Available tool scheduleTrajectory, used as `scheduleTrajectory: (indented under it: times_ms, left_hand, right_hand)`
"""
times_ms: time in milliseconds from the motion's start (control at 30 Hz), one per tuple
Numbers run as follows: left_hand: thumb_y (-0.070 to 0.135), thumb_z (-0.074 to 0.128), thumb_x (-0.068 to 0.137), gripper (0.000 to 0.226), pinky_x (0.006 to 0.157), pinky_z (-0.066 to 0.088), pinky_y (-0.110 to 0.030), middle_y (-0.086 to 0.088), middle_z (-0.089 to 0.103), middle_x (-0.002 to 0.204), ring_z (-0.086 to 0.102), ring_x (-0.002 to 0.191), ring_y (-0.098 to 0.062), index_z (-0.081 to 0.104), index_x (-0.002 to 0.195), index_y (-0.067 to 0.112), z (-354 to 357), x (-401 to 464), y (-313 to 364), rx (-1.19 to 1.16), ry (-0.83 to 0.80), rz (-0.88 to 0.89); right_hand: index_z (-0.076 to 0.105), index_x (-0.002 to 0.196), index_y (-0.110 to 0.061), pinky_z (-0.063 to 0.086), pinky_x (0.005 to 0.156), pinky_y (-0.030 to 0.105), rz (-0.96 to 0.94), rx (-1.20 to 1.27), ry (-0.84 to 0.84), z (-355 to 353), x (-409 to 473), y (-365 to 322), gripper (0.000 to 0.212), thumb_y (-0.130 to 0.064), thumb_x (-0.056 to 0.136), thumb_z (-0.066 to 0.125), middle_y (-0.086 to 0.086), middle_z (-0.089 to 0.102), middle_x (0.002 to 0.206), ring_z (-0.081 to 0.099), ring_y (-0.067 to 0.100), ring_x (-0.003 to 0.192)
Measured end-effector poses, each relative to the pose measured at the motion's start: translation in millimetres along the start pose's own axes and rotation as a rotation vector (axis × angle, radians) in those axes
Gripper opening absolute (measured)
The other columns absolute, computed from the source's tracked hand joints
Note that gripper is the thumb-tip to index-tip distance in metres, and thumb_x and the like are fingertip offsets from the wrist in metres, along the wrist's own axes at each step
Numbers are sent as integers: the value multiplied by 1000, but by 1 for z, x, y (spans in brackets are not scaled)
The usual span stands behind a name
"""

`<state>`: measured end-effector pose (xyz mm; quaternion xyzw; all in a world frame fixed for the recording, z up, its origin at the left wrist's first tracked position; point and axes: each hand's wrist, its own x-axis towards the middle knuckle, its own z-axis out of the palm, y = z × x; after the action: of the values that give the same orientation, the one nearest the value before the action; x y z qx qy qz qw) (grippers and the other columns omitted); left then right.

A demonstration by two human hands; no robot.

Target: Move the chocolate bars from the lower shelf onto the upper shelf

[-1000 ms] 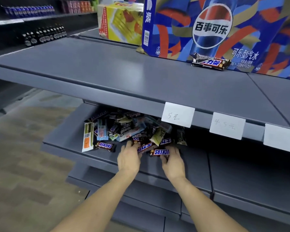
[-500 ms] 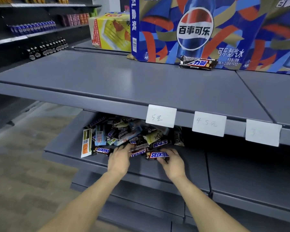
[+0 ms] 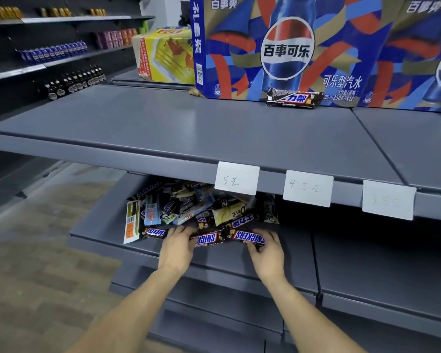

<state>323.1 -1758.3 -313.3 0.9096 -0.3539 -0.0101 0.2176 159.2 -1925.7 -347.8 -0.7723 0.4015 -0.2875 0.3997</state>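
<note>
Both hands now pinch Snickers bars: left (image 3: 178,244) bar (image 3: 207,239), right (image 3: 266,247) bar (image 3: 248,236), long axes left-right.

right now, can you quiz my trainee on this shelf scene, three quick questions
1. True or false: a chocolate bar already lies on the upper shelf.
2. What does the right hand grip?
A. a Dove bar
B. a Snickers bar
C. a price tag
3. Fill in: the price tag nearest above the pile reads ____ yuan.

Key:
1. True. It lies against the Pepsi carton.
2. B. Its fingers pinch the Snickers bar at the front of the lower shelf; the left hand holds another Snickers.
3. 5.
</note>
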Motion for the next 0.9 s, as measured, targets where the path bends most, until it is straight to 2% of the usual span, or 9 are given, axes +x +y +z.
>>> scheduleTrajectory:
  times_ms: [100,267,467,567,700,800,833,900]
  left_hand:
    - [42,66,87,43,99,41,-34,5,57,121,47,114,-19,59,127,26,3,-4,1,27,-37,29]
    - [38,68,85,36,96,40,-31,6,59,117,48,112,-17,62,119,25,6,-4,9,87,12,27]
    - [38,64,87,39,92,41,-32,9,58,119,50,112,-17,56,125,31,2,-5,14,135,-13,61]
    - [34,64,88,37,91,44,-33,6,56,116,50,109,-18,59,123,25,6,-8,13,25,20,41]
    - [35,64,88,29,84,48,-33,9,56,108,52,102,-14,58,114,24,8,-14,19,-183,60,-31]
    - [39,66,85,30,76,51,-32,14,61,97,60,88,-8,52,109,27,1,-16,32,-374,59,-102]
    - [37,68,84,31,72,51,-31,14,62,91,61,82,-7,50,107,27,-1,-15,37,-451,58,-137]
    - [29,70,82,37,65,52,-32,7,62,80,63,70,-13,45,109,26,-3,-12,47,-569,61,-208]
  right_hand:
    - [65,120,-24,51,87,25,3,-3,-24,-2,-1,0,38,-8,86,67,-3,52,125,61,12,86]
    - [65,119,-24,50,90,23,18,11,-33,-4,-2,-3,38,-6,86,65,-4,52,124,61,9,89]
    - [66,119,-22,49,81,18,23,11,-40,-7,-4,-6,36,-7,86,66,-6,52,123,60,5,74]
    - [65,118,-23,48,77,17,33,33,-29,-8,-5,-10,35,-8,86,68,-7,51,119,59,6,75]
    - [63,113,-22,51,73,23,75,66,20,-8,-4,-14,32,-10,85,71,-5,57,110,62,13,79]
    - [58,107,-21,47,47,18,233,216,50,-10,-5,-25,24,-12,87,69,-1,66,90,61,17,54]
    - [57,104,-20,45,42,19,291,261,83,-9,-6,-29,22,-15,87,70,-2,67,85,60,18,47]
    - [54,100,-19,47,42,25,392,296,144,-8,-7,-37,23,-23,86,72,-5,68,85,60,21,41]
